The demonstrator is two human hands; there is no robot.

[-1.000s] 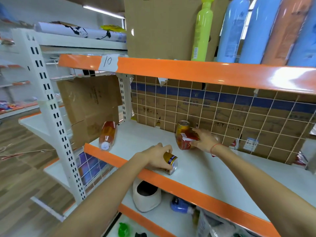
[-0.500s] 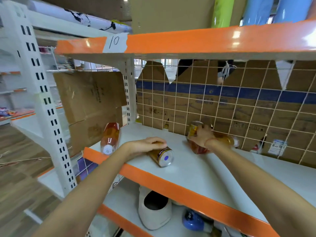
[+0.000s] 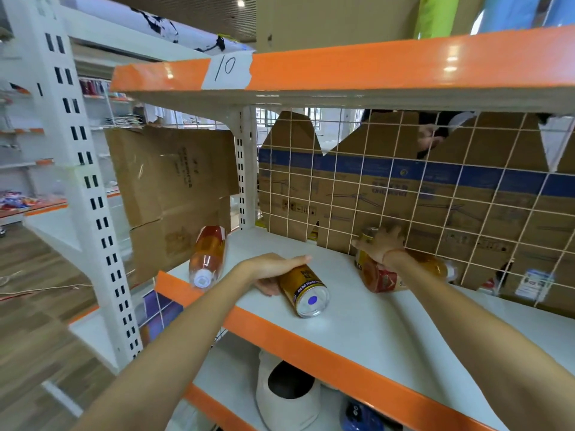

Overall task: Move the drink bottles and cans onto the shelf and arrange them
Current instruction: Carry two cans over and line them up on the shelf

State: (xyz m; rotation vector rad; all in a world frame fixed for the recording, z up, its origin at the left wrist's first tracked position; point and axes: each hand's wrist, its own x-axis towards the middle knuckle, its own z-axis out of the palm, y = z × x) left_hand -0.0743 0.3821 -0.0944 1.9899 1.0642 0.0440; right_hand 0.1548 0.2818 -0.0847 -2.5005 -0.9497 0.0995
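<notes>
A gold can (image 3: pixel 306 290) lies on its side on the white shelf (image 3: pixel 389 331), its base facing me. My left hand (image 3: pixel 273 269) is wrapped over its upper left side. Near the wire mesh at the back, my right hand (image 3: pixel 381 244) grips the top of a red and gold can (image 3: pixel 376 276) that leans over. An amber bottle (image 3: pixel 434 267) lies on its side just behind my right wrist, mostly hidden. Another amber bottle (image 3: pixel 208 256) with a white cap lies on its side at the shelf's left end.
An orange-edged upper shelf (image 3: pixel 342 70) labelled 10 hangs close above. Cardboard (image 3: pixel 174 188) closes the left side and wire mesh (image 3: pixel 451 197) backs the shelf. On the lower shelf stand a white container (image 3: pixel 286 396) and a blue item (image 3: pixel 361 415). Wooden floor lies at left.
My view has dropped lower and closer to the shelf. The right hand has moved the red and gold can back towards the mesh and tipped it over. The gold can's base now faces me.
</notes>
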